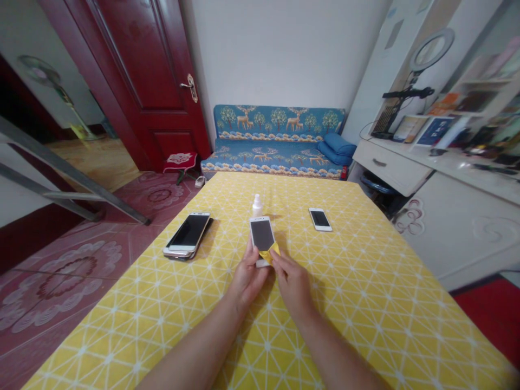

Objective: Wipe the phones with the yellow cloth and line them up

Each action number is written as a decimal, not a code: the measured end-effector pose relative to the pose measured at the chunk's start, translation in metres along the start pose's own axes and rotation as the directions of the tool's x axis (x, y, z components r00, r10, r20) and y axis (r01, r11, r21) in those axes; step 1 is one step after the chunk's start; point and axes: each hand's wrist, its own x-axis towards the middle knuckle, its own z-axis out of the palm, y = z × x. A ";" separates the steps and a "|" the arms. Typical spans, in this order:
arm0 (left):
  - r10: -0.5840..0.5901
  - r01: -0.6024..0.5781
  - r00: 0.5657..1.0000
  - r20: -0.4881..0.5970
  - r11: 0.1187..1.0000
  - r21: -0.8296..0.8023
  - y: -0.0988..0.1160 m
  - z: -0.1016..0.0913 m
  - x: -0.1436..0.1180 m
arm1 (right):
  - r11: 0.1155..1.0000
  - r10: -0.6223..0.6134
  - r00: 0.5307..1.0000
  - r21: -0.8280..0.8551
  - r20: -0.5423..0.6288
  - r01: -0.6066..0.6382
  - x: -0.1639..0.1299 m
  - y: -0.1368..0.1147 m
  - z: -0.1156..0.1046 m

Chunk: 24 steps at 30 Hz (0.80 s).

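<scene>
A white smartphone (pixel 262 233) with a dark screen is held tilted up over the middle of the table. My left hand (pixel 248 276) is closed around its lower left side, thumb along the edge. Pinched in the fingers of my right hand (pixel 291 279) is a small yellow cloth (pixel 270 252), which lies against the lower part of the screen. Just beyond the phone stands a small white bottle (pixel 257 206) with a narrow top. The palm side of my right hand is hidden.
On the yellow patterned tablecloth (pixel 349 303), a stack of phones (pixel 189 234) lies to the left and a small white phone (pixel 320 219) to the right. A blue sofa (pixel 280 146) stands behind the table. A white cabinet (pixel 467 227) is at the right, a metal ladder (pixel 73 192) at the left.
</scene>
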 end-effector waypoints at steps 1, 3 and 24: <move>0.010 -0.010 1.000 -0.015 1.000 -0.006 0.000 0.001 0.000 | 0.998 -0.030 1.000 -0.049 0.008 0.030 -0.001 -0.001 0.000; 0.011 -0.013 0.998 -0.062 1.000 -0.022 0.000 0.001 0.000 | 0.984 -0.114 0.993 -0.140 0.009 0.114 -0.003 -0.004 0.001; -0.126 0.132 0.977 -0.170 0.991 0.023 0.005 -0.010 0.002 | 0.928 -0.327 0.943 0.163 -0.068 0.334 0.000 -0.019 -0.007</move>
